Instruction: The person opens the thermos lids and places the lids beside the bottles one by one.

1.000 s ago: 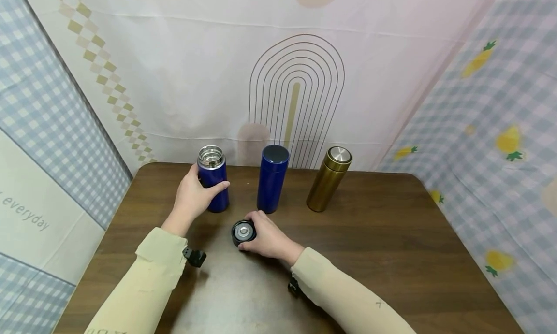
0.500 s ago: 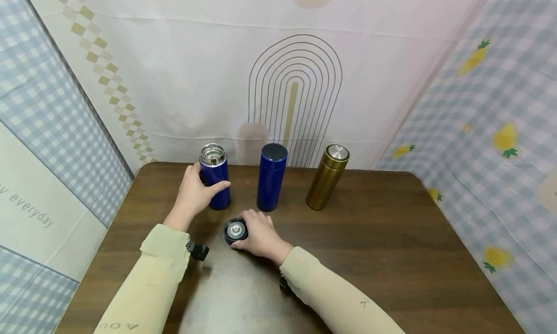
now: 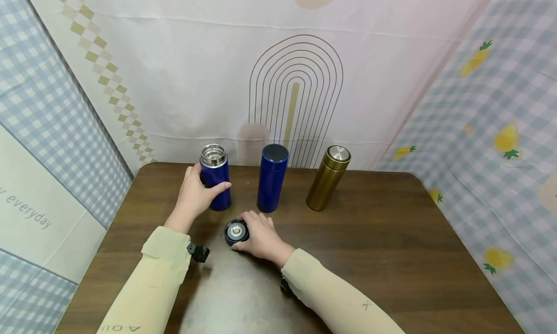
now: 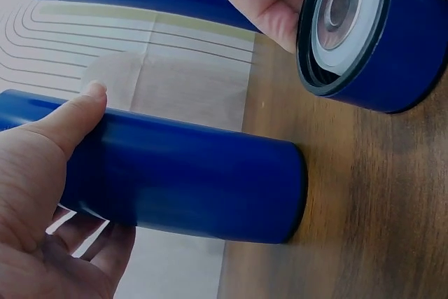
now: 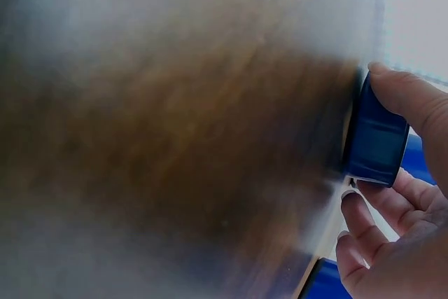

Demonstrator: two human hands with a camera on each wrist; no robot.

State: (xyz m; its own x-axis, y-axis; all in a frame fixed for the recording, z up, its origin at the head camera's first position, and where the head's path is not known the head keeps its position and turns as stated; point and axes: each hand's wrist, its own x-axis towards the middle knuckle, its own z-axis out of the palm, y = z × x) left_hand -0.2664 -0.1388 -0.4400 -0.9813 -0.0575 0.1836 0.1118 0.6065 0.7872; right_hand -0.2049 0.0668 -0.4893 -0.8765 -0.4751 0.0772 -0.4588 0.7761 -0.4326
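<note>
My left hand grips the body of an upright blue thermos flask from its left side, thumb across the front. The flask has no lid on it, and its steel neck shows at the top. Nearer to me, my right hand holds a blue lid by its sides, low over the table. The lid's grey inner face points up in the head view. The right wrist view shows the thumb on one side of the lid and fingers on the other. Whether the lid touches the table, I cannot tell.
A second blue thermos flask, with its top on, stands right of the lidless one. Farther right is a gold flask with a steel-topped lid. A printed cloth hangs behind the rear edge of the wooden table.
My right hand has shifted slightly left with the lid, mostly in the first half second. My left hand keeps its grip on the flask, and the standing flasks stay put.
</note>
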